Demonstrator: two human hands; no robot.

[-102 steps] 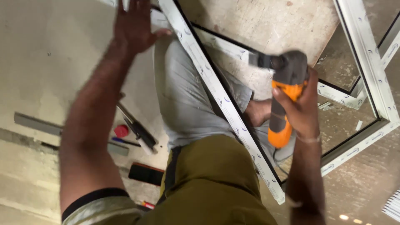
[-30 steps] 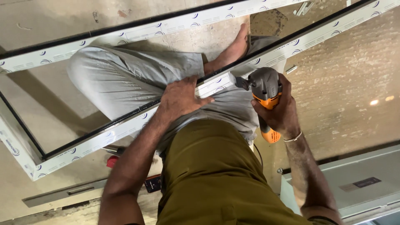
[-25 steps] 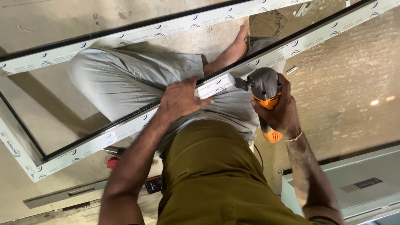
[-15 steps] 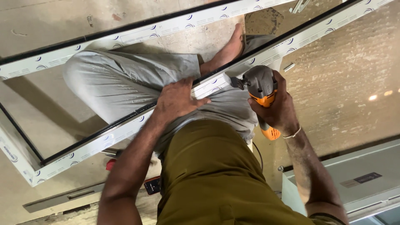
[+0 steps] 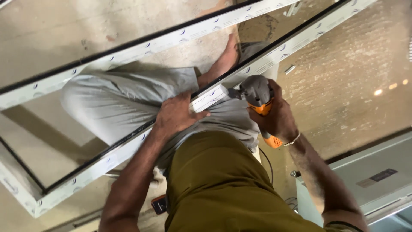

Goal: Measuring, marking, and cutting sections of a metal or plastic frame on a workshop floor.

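Both hands work on one rail of a white window frame in the head view, the only view there is. The left hand lies palm down with its fingers spread flat across the near rail, a little left of the tool, apparently pressing the rail down against the person's grey-trousered leg so it cannot shift. The right hand is wrapped tight around the body of an orange and grey power tool, fingers curled over its top, with the orange handle end sticking out below the wrist. The tool's nose points left into the side of the rail, just beside the left hand's fingertips; whether the tip is touching the rail cannot be told.

The frame lies on a concrete floor, its two long rails running from the lower left corner up toward the top right edge. The person sits inside it, one leg through the opening, a bare foot between the rails. A small pale metal piece lies loose on the floor just right of the near rail. To the right, bare floor leaves the tool arm room to swing out; a pale grey panel closes the lower right corner. A small dark object with an orange edge rests by the person's hip.
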